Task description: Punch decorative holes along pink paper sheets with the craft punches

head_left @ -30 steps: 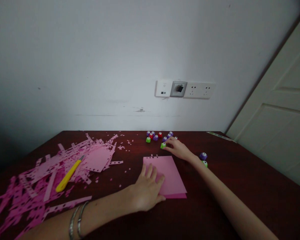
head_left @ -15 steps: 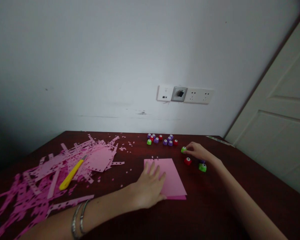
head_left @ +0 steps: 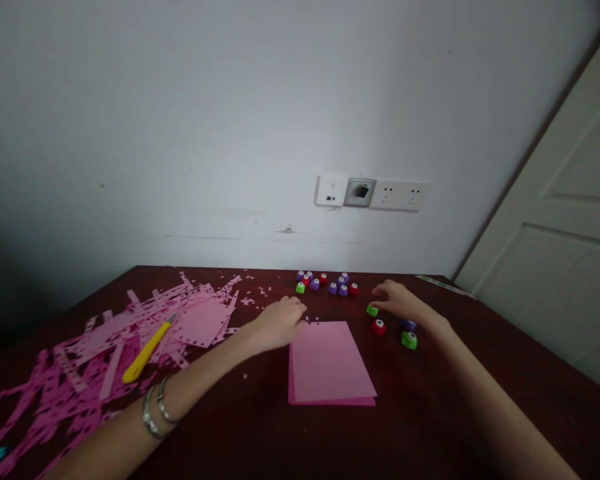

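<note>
Two pink paper sheets, one lighter and one darker, lie stacked slightly askew on the dark red table. My left hand hovers by their top left corner, fingers loosely bent, thumb apart, nothing visible in it. Small punched paper bits lie at the sheets' top edge. On the right, my right hand has its fingertips closed on a small green craft punch, whose top they hide. Near it stand a red craft punch, another green craft punch and a purple one, partly hidden.
Several red, purple and green punches stand along the table's back edge. To the left is a heap of perforated pink paper strips, with a yellow-handled knife on top. Wall sockets sit above the table; a white door is at right.
My left hand has lifted off the pink sheets and moved up and left, its fingers going from spread to bent. My right fingers have moved over the green punch, which now looks tilted.
</note>
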`<state>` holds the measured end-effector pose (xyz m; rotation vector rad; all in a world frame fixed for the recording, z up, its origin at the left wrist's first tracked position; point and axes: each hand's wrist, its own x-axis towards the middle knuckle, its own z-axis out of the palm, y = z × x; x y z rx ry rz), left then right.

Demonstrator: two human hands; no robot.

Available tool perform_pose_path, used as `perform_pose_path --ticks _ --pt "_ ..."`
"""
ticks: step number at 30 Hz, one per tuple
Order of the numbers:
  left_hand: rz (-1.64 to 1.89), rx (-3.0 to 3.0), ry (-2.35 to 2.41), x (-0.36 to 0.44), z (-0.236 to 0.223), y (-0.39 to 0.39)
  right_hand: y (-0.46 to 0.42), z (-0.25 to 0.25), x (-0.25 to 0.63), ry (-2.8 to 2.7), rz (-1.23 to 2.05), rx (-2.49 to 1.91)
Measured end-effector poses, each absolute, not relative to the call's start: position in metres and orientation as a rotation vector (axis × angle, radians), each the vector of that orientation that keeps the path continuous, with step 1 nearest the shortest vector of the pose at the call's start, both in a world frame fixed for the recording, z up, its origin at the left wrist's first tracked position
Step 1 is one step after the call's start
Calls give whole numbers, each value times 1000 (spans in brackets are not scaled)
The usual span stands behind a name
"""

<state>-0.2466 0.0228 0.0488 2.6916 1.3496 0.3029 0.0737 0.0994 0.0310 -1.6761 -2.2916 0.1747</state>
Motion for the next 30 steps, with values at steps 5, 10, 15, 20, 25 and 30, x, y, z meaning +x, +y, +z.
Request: perform_pose_path --ticks 5,10,15,20,25,30 --pt "518 2405 1353 -281 44 99 103 41 26 -2306 337 -1419" --pt "594 2132 1362 -284 15 151 127 23 -30 -2354 382 -1274" --pt "590 2188 1273 -275 -9 174 150 -1 -61 -2336 359 -1309" --pt "526 2306 1123 -272 -13 185 155 -11 -74 -2305 362 -1337" --pt "483 2400 1062 -270 -12 191 161 -15 -81 -2304 369 -1349" --pt "509 2411 1138 -267 -16 194 162 -15 -86 -2306 357 -1396"
